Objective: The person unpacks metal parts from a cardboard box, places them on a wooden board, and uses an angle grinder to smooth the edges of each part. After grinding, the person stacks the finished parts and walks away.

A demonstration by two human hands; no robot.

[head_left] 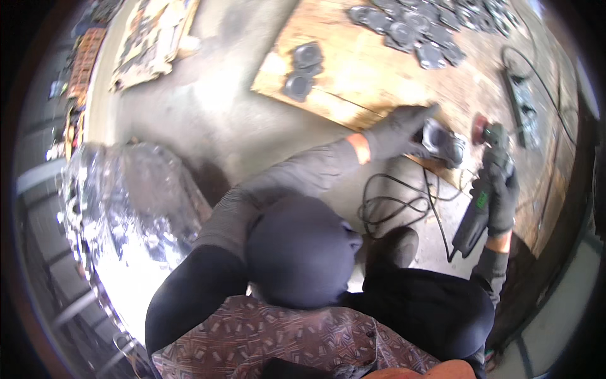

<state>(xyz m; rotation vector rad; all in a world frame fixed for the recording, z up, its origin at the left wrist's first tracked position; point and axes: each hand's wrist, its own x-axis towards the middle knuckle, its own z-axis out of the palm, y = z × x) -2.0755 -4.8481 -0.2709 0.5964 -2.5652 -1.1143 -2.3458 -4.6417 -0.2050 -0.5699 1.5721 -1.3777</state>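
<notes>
My left hand (404,131), in a dark grey glove, is closed on a grey metal part (435,138) at the near edge of the wooden table (353,76). The part has a rounded, shiny face, and its far end (456,151) points to the right. My right hand (503,202), also gloved, wraps round the body of a dark angle grinder (475,211) with green marking. A reddish disc (480,128) at the grinder's head stands just right of the part, with a narrow gap between them. My fingertips under the part are hidden.
Two similar grey parts (303,71) lie at the table's left corner, and a pile of them (416,28) at the back. A power strip (522,110) sits on the right. Black cable (394,197) loops below the edge. Shiny plastic sheeting (126,208) covers something at left.
</notes>
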